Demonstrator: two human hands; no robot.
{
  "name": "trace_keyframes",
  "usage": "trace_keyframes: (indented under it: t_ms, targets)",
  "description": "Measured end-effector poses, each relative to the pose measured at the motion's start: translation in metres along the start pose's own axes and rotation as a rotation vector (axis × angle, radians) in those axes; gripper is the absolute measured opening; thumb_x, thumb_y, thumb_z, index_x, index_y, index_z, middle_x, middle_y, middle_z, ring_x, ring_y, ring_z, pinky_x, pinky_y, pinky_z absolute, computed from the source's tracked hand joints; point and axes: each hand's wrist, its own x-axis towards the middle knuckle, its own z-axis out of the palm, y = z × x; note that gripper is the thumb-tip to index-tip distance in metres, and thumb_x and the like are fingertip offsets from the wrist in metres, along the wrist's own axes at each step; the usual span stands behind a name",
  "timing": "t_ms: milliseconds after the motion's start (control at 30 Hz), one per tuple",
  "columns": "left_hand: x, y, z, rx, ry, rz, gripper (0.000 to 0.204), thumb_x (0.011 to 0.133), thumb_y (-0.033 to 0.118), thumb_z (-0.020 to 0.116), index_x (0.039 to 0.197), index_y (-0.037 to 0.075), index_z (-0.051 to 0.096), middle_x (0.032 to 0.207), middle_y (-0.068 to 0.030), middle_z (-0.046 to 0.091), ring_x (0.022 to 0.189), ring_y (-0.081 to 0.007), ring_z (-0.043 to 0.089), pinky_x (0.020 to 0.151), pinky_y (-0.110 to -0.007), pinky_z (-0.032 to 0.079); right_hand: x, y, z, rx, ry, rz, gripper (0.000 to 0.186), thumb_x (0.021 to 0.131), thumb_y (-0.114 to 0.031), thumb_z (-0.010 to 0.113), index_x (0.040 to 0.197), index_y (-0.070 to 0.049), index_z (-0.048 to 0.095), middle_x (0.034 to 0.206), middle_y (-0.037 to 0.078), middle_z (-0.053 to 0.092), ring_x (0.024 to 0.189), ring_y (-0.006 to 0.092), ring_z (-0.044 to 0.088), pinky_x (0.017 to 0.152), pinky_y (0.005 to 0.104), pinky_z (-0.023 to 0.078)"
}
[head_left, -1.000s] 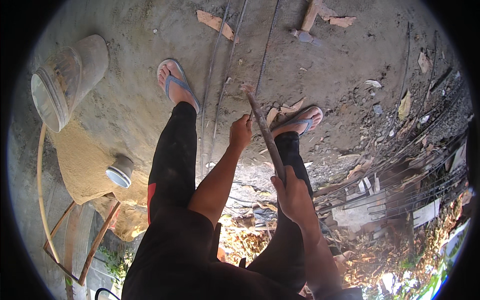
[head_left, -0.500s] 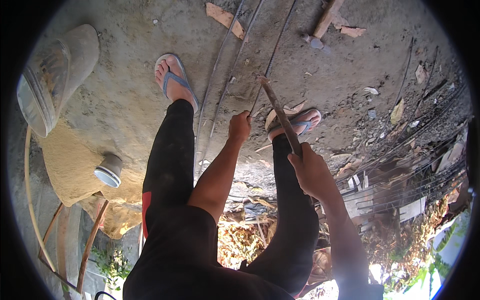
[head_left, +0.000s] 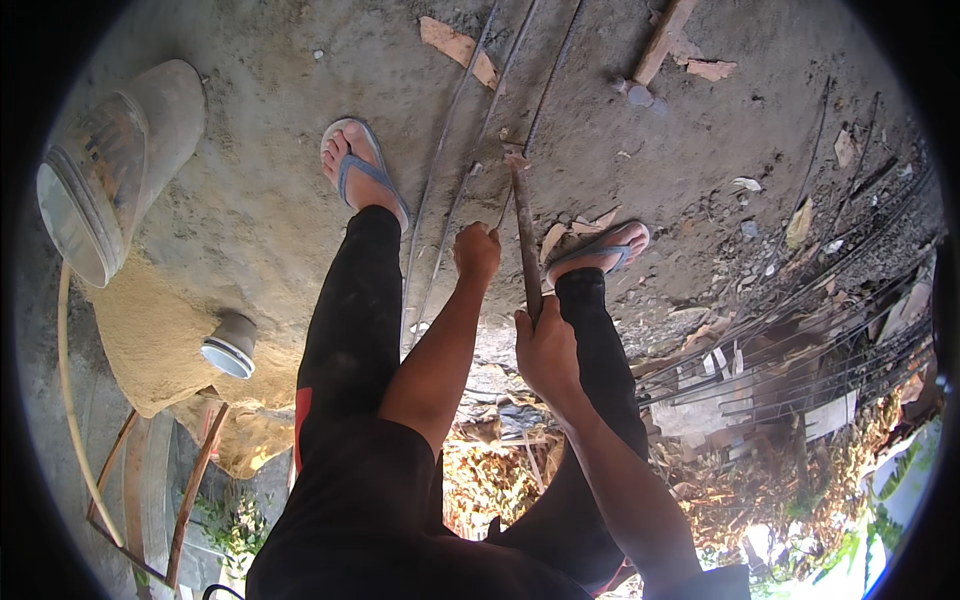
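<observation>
My left hand (head_left: pixel 477 252) is closed around the lower end of a thin steel rebar rod (head_left: pixel 553 85) that runs away from me along the ground. In my right hand (head_left: pixel 547 350) is the handle end of a long, rusty bending bar (head_left: pixel 526 235). The bar's far end meets the rod a little beyond my left hand; whether it hooks around the rod is too small to tell. Two more rebar rods (head_left: pixel 437 150) (head_left: pixel 480 150) lie left of this one. My feet, in blue-strapped flip-flops (head_left: pixel 368 168), stand on either side of the rods.
A hammer (head_left: pixel 660 50) with a wooden handle lies at the far right. At the left are a large bucket (head_left: pixel 165 120) on its side, a small pail (head_left: pixel 232 340) and a sand pile (head_left: pixel 150 330). Many rods (head_left: pixel 790 350) and scraps lie at the right; a wood piece (head_left: pixel 455 48) lies far off.
My right hand has swung left and slightly toward me with the bending bar, which now points more straight ahead. My left hand stays on the rod.
</observation>
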Motion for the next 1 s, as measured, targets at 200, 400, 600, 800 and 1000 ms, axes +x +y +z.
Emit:
trace_keyframes:
  t_ms: [200, 400, 600, 800, 1000]
  targets:
    - [-0.053, 0.069, -0.051, -0.816, -0.473, -0.518, 0.076, 0.105, 0.063, 0.05, 0.13, -0.008, 0.059, 0.118, -0.0277, 0.071, 0.094, -0.0346, 0.077, 0.083, -0.049, 0.06, 0.004, 0.011, 0.004, -0.038, -0.004, 0.028, 0.033, 0.104, -0.026, 0.057, 0.115, 0.004, 0.049, 0.09, 0.034, 0.071, 0.086, 0.0549, 0.07, 0.077, 0.0615, 0.056]
    - [-0.077, 0.101, -0.056, -0.23, -0.063, -0.108, 0.066, 0.102, 0.052, 0.061, 0.103, -0.014, 0.067, 0.1, -0.0416, 0.069, 0.102, -0.0568, 0.068, 0.087, -0.056, 0.056, 0.0, -0.006, 0.031, 0.083, -0.003, 0.037, 0.057, 0.098, -0.035, 0.065, 0.129, 0.005, 0.038, 0.098, 0.033, 0.072, 0.094, 0.0531, 0.071, 0.082, 0.0608, 0.055]
    - [-0.067, 0.074, -0.059, -0.185, -0.037, 0.001, 0.058, 0.102, 0.043, 0.064, 0.092, -0.013, 0.069, 0.088, -0.0385, 0.069, 0.092, -0.0554, 0.07, 0.077, -0.057, 0.056, -0.006, -0.01, 0.061, 0.173, 0.055, 0.027, 0.078, 0.092, -0.036, 0.071, 0.144, 0.011, 0.034, 0.096, 0.034, 0.072, 0.09, 0.0513, 0.072, 0.075, 0.0578, 0.057]
    - [-0.072, 0.076, -0.034, -0.164, 0.007, -0.016, 0.052, 0.103, 0.039, 0.063, 0.092, -0.011, 0.07, 0.085, -0.0362, 0.07, 0.089, -0.0524, 0.072, 0.075, -0.056, 0.057, 0.011, 0.026, 0.073, 0.086, 0.019, 0.05, 0.077, 0.098, -0.041, 0.064, 0.146, 0.007, 0.028, 0.091, 0.028, 0.074, 0.086, 0.0489, 0.073, 0.075, 0.0576, 0.057]
    - [-0.073, 0.084, -0.06, -0.215, -0.171, -0.069, 0.067, 0.104, 0.056, 0.055, 0.115, -0.009, 0.064, 0.101, -0.0359, 0.072, 0.1, -0.051, 0.072, 0.09, -0.054, 0.056, -0.007, 0.011, 0.071, 0.093, 0.192, -0.04, 0.061, 0.098, -0.041, 0.063, 0.131, 0.008, 0.046, 0.09, 0.033, 0.072, 0.084, 0.0485, 0.074, 0.069, 0.0569, 0.057]
